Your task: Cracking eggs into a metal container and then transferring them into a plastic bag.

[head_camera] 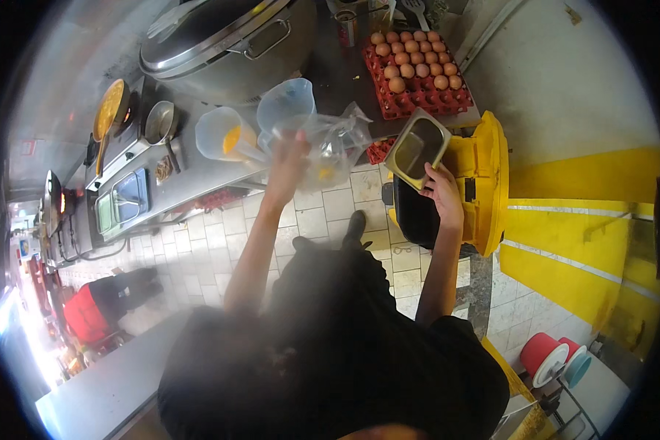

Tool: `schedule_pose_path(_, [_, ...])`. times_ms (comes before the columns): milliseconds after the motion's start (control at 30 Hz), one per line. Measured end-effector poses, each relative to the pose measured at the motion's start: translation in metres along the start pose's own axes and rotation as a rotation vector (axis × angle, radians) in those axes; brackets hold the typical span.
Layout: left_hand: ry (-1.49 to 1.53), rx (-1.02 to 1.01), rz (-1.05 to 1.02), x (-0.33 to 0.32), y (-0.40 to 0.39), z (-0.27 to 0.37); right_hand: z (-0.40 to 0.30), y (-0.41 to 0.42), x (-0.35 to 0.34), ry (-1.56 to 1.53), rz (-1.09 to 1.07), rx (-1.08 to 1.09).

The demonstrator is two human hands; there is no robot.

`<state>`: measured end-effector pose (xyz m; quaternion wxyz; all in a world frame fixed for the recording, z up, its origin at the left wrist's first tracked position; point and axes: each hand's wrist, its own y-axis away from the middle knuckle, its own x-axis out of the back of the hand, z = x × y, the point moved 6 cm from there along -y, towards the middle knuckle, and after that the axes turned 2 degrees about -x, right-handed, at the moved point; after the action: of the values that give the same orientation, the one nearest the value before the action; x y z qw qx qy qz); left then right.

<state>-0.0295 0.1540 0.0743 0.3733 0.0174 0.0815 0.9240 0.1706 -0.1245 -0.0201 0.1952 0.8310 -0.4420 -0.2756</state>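
My left hand [290,162], blurred, is closed on a clear plastic bag [338,146] that has a bit of yellow inside near its bottom. In my right hand [441,190] is a small steel food pan [418,148], gripped by its lower rim and tilted above an open yellow bin [487,187] with a black inside. Left of the bag, a translucent plastic jug [212,135] with yellow-orange contents is on the steel counter, and a second translucent jug [289,99] stands behind it. Brown eggs [417,58] fill much of a red egg tray [429,103] at the counter's right end.
A large lidded steel pot [225,66] stands at the back. Leftward are a saucepan [158,124], a frying pan [110,107] with yellow contents by a burner, and a blue container [131,195]. A person in red [85,313] is at the lower left. Red tubs [540,352] lie lower right.
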Motion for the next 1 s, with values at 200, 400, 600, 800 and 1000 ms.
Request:
schedule_pose_path(200, [0.105, 0.223, 0.204, 0.056, 0.072, -0.022, -0.003, -0.056, -0.064, 0.342, -0.243, -0.029])
schedule_pose_path(400, [0.117, 0.288, 0.289, 0.092, 0.101, -0.081, 0.007, -0.156, -0.122, 0.448, -0.294, -0.065])
schedule_pose_path(600, [-0.008, 0.274, 0.264, 0.112, 0.12, -0.113, 0.014, -0.208, -0.139, 0.352, -0.198, -0.071])
schedule_pose_path(800, [0.107, 0.286, 0.191, 0.117, 0.113, -0.149, 0.038, -0.171, -0.113, 0.656, 0.403, 0.606])
schedule_pose_path(1000, [0.213, 0.435, -0.029, 0.093, 0.091, -0.187, 0.207, -0.07, -0.128, 0.766, 0.055, 0.003])
